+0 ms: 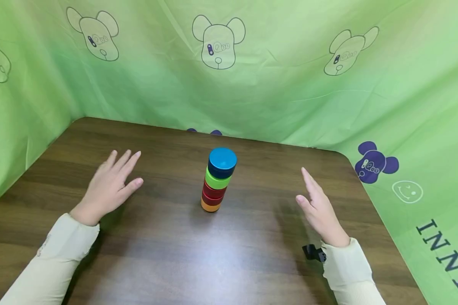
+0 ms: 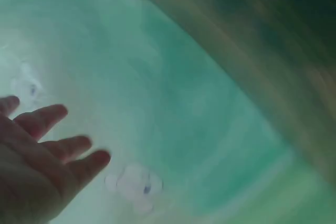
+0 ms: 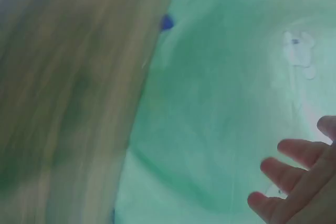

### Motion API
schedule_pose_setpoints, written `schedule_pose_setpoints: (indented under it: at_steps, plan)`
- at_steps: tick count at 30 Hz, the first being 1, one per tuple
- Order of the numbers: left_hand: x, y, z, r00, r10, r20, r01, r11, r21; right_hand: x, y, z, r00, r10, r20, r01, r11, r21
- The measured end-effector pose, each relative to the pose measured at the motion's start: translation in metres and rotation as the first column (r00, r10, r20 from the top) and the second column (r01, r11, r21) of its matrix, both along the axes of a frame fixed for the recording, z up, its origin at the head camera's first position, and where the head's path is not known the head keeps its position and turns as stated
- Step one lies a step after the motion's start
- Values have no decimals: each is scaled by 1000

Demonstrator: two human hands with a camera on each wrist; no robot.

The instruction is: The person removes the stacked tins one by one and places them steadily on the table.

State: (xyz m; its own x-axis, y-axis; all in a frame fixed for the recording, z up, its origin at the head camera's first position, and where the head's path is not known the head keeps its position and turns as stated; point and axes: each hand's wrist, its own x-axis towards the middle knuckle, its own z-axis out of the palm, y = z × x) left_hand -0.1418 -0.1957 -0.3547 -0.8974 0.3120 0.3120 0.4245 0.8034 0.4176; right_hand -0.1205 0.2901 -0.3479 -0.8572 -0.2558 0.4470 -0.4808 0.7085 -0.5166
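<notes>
A stack of round coloured pieces stands upright in the middle of the table: a blue piece [image 1: 222,162] on top, a bright green one [image 1: 217,180] under it, dark red bands [image 1: 213,195] lower down and an orange piece [image 1: 210,206] at the bottom. Left of the stack, my left hand [image 1: 108,186] is held over the table with its fingers spread, touching nothing. To the right, my right hand [image 1: 320,208] is likewise apart from the stack, fingers straight and thumb out. Both wrist views show fingers with nothing between them; the stack appears in neither.
The brown wooden table [image 1: 168,254] has rounded far corners. A green cloth [image 1: 275,97] with mouse-like head drawings surrounds its back and sides. A small black device [image 1: 314,253] sits at my right wrist, by the pale sleeve cuff [image 1: 347,264].
</notes>
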Motion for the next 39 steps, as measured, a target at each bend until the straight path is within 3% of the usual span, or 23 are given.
schedule_pose_setpoints:
  at_steps: [2, 5, 7, 10, 12, 16, 25, 32, 39]
  plan:
    - [0, 10, 2, 997, -75, 24, 68, 972, 224, -3, -9, 3, 999, 48, 7, -46, 988, -147]
    - [1, 25, 5, 985, -168, 43, 126, 865, 485, -7, -20, 6, 991, 133, 28, -117, 939, -324]
    - [1, 36, 9, 982, -180, 58, 116, 816, 567, -9, -27, 8, 982, 184, 52, -147, 898, -415]
    - [0, 51, 13, 984, -158, 83, 72, 776, 626, -10, -34, 10, 976, 202, 85, -137, 865, -483]
    - [-2, 59, 14, 987, -132, 93, 43, 769, 638, -11, -39, 10, 978, 185, 100, -111, 859, -500]
    - [-4, 70, 11, 989, -103, 101, 18, 780, 626, -12, -47, 9, 983, 136, 121, -59, 867, -496]
    - [-11, 95, 10, 981, -169, 95, 71, 771, 633, -21, -70, 7, 978, 149, 144, -65, 880, -471]
    - [-14, 116, 12, 968, -227, 107, 110, 768, 631, -28, -89, 8, 972, 180, 149, -83, 861, -501]
    - [-17, 133, 12, 969, -217, 117, 91, 756, 649, -35, -107, 13, 965, 200, 169, -83, 846, -526]
